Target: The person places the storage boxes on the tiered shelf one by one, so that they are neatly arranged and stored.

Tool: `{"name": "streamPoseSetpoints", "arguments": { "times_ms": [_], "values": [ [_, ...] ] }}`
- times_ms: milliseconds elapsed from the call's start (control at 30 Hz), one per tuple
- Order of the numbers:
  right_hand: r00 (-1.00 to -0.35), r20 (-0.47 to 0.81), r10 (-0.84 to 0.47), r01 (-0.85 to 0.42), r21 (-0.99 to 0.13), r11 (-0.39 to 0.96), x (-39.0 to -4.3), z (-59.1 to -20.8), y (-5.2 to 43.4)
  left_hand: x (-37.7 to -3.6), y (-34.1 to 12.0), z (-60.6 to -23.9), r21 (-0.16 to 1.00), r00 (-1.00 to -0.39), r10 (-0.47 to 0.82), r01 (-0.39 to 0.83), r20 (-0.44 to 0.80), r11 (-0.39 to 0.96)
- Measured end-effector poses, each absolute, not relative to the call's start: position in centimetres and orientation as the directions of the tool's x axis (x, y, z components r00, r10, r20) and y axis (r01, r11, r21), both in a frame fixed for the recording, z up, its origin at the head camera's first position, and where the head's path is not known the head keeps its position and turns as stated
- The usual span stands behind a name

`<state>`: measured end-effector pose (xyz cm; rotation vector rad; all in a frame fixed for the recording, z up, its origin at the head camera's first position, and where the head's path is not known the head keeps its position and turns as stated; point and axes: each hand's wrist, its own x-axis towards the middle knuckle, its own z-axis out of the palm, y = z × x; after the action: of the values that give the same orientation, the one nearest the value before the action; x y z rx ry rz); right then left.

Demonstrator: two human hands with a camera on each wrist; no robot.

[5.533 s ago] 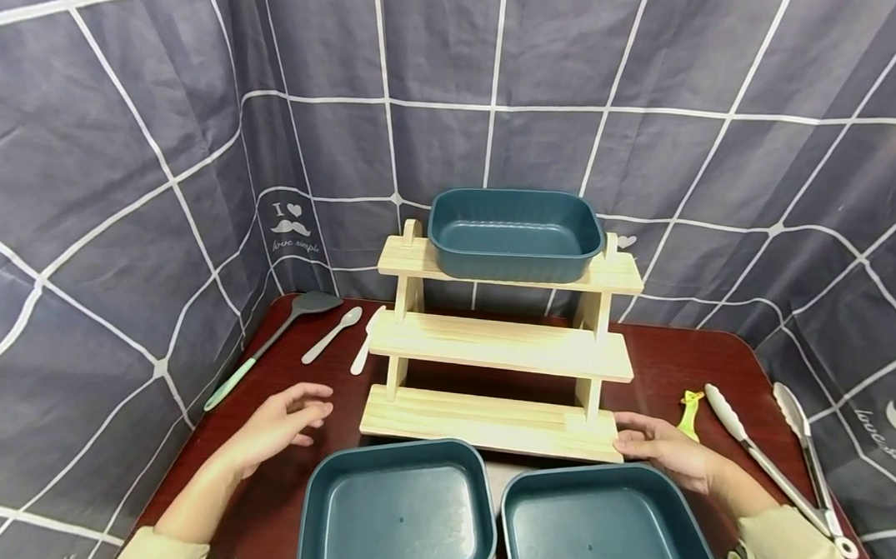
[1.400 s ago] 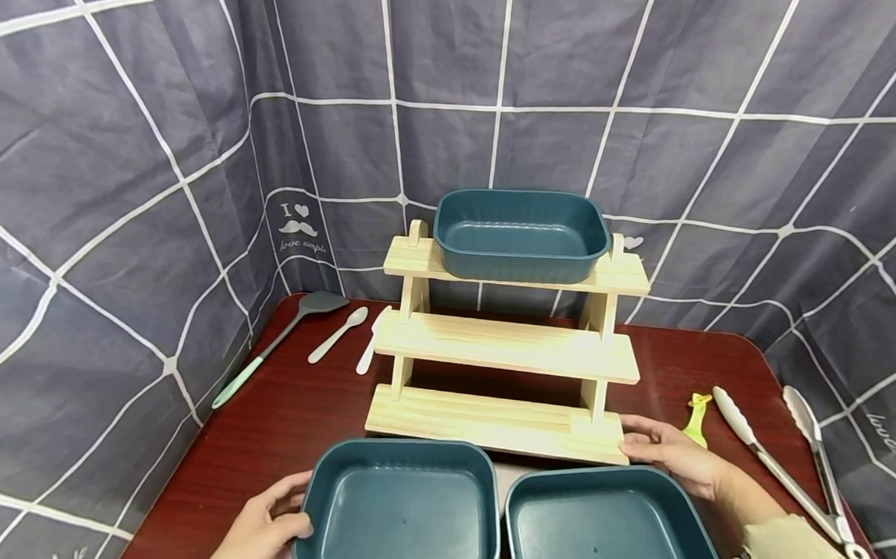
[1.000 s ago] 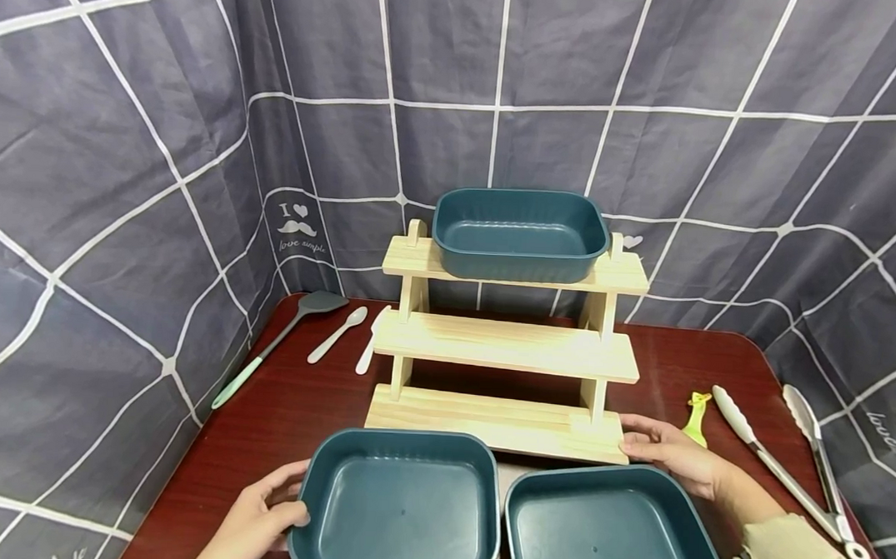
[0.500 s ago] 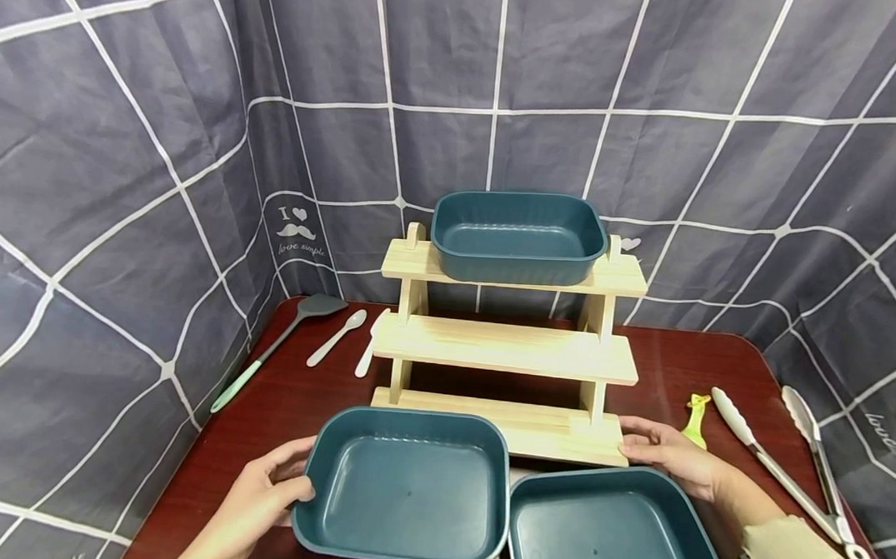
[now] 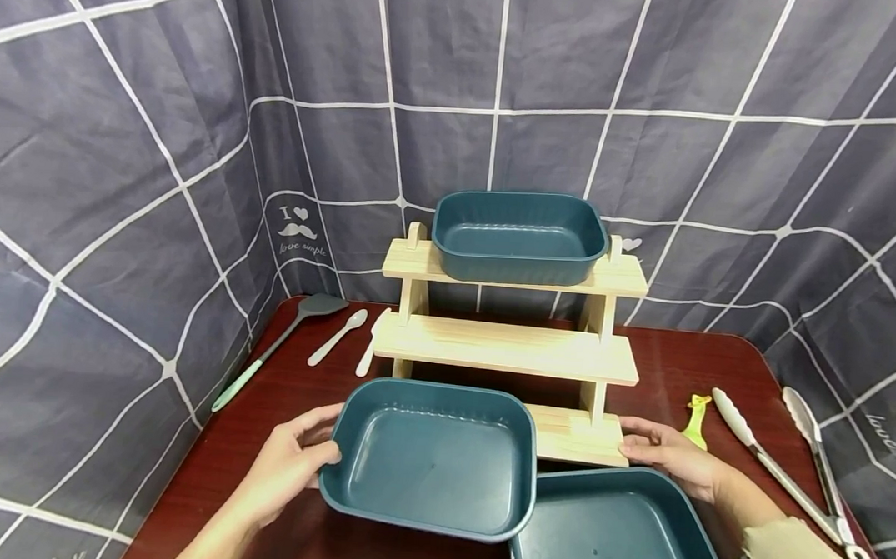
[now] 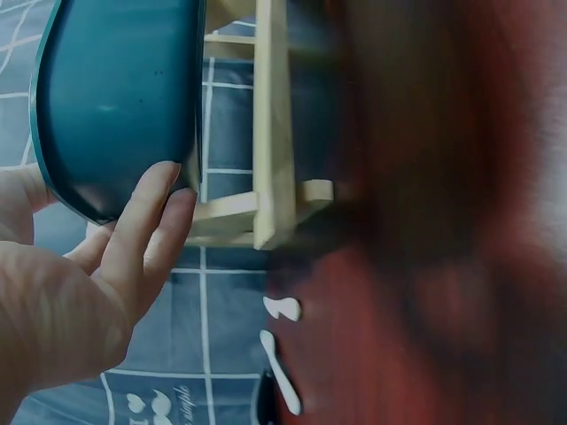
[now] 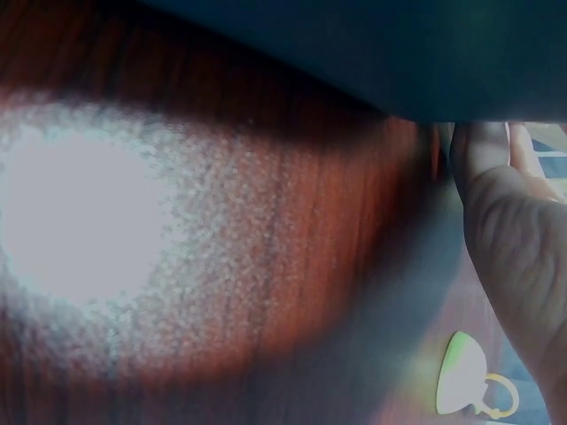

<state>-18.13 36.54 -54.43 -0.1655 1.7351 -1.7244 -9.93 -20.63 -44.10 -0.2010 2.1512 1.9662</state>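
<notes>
My left hand (image 5: 290, 460) grips the left end of a dark teal plastic bin (image 5: 432, 471), thumb over the rim and fingers underneath, as the left wrist view shows. That bin is raised, slightly turned, and overlaps the lowest board of the three-tier wooden shelf (image 5: 505, 349) in the head view. At the right end of that board, my right hand (image 5: 673, 458) holds the edge between thumb and fingers. A second teal bin (image 5: 602, 528) lies in front of the shelf, partly covered by the raised one. Another teal bin (image 5: 521, 237) sits on the top tier.
Left on the red-brown table (image 5: 214, 486) lie a grey spatula (image 5: 288, 335), a white spoon (image 5: 338, 337) and another white utensil (image 5: 368, 355). To the right are a small yellow-green item (image 5: 695, 419) and metal tongs (image 5: 815, 462). Grey checked curtain (image 5: 338, 41) hangs behind.
My left hand took hold of the left bin, lifted it and carried it forward and right, over the lowest tier's front. The right hand stays at the shelf's end.
</notes>
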Motion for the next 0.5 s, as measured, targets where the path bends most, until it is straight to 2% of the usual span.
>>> {"name": "streamPoseSetpoints", "arguments": {
  "times_ms": [500],
  "values": [
    [-0.760, -0.352, -0.546, 0.355, -0.929, 0.105, -18.3, -54.7, 36.7, -13.1, -18.3, -41.2, 0.973, -0.980, 0.057, -0.181, -0.191, 0.146]
  ]
}}
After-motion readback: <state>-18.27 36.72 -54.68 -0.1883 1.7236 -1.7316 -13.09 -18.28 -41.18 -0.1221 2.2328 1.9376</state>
